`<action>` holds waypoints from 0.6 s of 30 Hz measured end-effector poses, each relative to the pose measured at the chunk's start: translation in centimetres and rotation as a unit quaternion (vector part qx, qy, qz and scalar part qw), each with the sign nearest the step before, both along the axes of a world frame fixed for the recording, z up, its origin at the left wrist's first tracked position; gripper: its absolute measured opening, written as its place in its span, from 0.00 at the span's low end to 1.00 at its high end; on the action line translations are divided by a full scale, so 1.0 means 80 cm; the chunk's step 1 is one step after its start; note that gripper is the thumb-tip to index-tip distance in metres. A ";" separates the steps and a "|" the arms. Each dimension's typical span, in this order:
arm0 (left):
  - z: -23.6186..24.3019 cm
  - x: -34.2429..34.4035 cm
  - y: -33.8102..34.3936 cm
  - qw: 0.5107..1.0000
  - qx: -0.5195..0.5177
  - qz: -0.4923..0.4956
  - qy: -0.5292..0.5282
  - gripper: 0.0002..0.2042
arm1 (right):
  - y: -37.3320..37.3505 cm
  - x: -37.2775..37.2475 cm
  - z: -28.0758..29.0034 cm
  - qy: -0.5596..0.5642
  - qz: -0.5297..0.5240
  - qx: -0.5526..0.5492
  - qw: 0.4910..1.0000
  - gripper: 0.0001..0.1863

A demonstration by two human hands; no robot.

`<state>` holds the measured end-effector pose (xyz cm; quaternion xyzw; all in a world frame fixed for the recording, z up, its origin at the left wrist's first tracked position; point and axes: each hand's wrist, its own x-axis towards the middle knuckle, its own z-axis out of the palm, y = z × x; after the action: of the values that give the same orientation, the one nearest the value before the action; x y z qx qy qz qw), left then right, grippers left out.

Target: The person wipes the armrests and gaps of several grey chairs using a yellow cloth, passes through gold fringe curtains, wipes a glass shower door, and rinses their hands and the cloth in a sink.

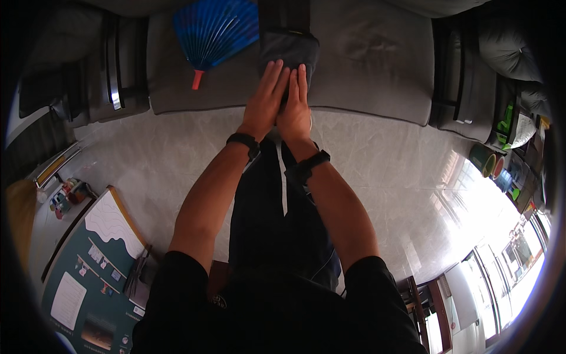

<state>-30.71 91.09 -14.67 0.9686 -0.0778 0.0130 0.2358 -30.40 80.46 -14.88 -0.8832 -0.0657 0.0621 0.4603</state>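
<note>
My left hand [266,99] and my right hand [295,106] lie side by side on a dark fabric item [289,46] like a pouch, their fingers straight and pointing away from me. My thumbs are mostly hidden, and a dark strip extends beyond the item to the top edge. It rests on a grey cushioned sofa [371,68]. To the left of my hands, a blue folding fan [213,32] with a red handle lies spread out on the cushion.
Further seat cushions [469,88] flank the sofa. My legs stand on grey tiled floor [377,171]. A green illustrated board [94,265] is at lower left, green and brown containers [484,159] at right, and a dark wooden piece of furniture [439,307] at lower right.
</note>
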 end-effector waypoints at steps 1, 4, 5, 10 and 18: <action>0.003 -0.007 -0.002 1.000 -0.019 0.002 0.012 0.26 | -0.002 -0.004 0.000 -0.011 0.005 -0.013 1.000 0.34; 0.008 -0.020 -0.002 0.998 -0.064 -0.006 0.025 0.28 | -0.005 -0.022 0.004 -0.003 0.012 -0.025 1.000 0.35; 0.005 -0.032 -0.001 0.997 -0.069 -0.001 0.024 0.28 | -0.005 -0.028 0.006 0.015 0.012 -0.018 1.000 0.35; -0.048 -0.138 0.012 0.979 -0.087 0.006 0.183 0.18 | -0.012 -0.129 -0.054 0.122 0.091 -0.143 0.978 0.30; -0.091 -0.414 0.079 0.859 -0.204 0.028 0.470 0.10 | -0.005 -0.347 -0.108 0.341 0.396 -0.146 0.840 0.12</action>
<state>-63.87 97.44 -21.91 0.7919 0.0733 -0.4212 0.4359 -58.15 80.03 -23.53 -0.7618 -0.2391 0.5454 0.2551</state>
